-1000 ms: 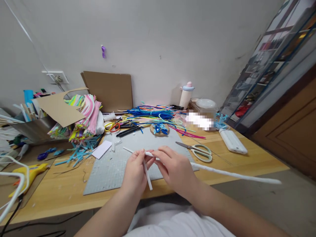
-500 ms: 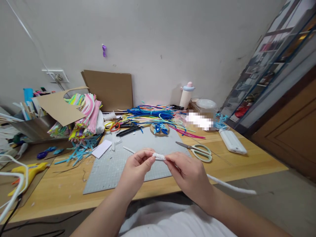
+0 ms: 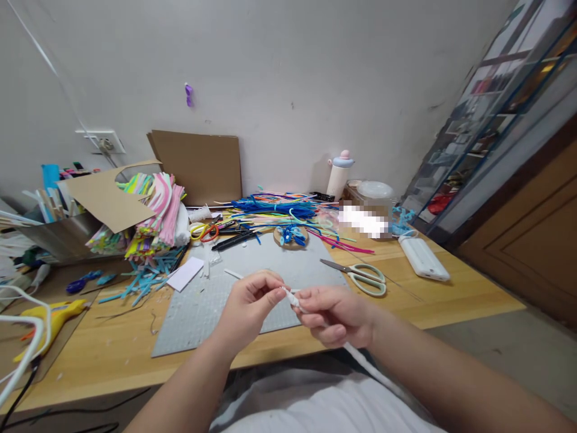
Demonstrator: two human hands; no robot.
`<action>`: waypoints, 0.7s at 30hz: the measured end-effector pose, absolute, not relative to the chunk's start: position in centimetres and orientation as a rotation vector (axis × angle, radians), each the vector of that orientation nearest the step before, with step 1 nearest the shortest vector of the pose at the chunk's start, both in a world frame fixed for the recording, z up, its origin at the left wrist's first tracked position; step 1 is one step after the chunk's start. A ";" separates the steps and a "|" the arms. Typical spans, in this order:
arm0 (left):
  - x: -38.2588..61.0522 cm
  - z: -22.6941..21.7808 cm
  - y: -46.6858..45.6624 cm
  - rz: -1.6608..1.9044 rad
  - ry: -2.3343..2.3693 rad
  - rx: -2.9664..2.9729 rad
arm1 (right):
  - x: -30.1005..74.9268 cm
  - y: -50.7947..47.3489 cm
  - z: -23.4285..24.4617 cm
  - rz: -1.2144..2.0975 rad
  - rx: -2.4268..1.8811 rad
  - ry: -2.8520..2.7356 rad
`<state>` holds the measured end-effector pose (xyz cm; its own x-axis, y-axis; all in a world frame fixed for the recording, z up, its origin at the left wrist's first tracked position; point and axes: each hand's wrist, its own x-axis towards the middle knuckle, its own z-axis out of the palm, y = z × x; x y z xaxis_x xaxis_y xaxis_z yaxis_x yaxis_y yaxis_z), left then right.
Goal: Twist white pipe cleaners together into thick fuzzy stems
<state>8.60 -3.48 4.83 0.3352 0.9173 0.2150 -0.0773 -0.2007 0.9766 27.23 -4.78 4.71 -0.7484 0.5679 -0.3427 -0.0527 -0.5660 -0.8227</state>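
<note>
Between my two hands is a white pipe cleaner (image 3: pixel 294 299), wound into a short coil at one end. My left hand (image 3: pixel 255 304) pinches the coil's tip between thumb and forefinger. My right hand (image 3: pixel 333 316) grips the coil's other side, its fingers curled with the palm turned partly up. The pipe cleaner's long tail runs out below my right hand towards my lap. Both hands are raised over the front of the grey cutting mat (image 3: pixel 193 325). Part of the coil is hidden by my fingers.
Green-handled scissors (image 3: pixel 367 279) lie right of the mat. Behind are a wooden disc with blue pieces (image 3: pixel 292 236) and loose coloured pipe cleaners (image 3: pixel 274 207). A yellow glue gun (image 3: pixel 56 325) lies left, a white power bank (image 3: pixel 424 257) right.
My right hand has rolled over, showing its curled fingers, and the coil now tilts down to the right. The loose tail has swung from the right side towards my lap.
</note>
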 end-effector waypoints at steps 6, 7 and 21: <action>9.7 4.1 -4.0 1.159 1.120 1.268 | 25.4 -6.3 3.8 0.847 -1.212 -1.869; 9.7 4.2 -4.1 1.164 1.111 1.271 | 25.2 -6.6 3.8 0.656 -1.197 -1.938; 8.2 5.9 -4.1 1.101 0.658 1.494 | 25.9 -6.8 5.6 1.855 -0.785 -1.217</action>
<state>8.21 -4.07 5.87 0.4107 0.8675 0.2806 -0.1635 -0.2327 0.9587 25.90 -6.79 5.58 -0.5152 0.8532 -0.0813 -0.2648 -0.2487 -0.9317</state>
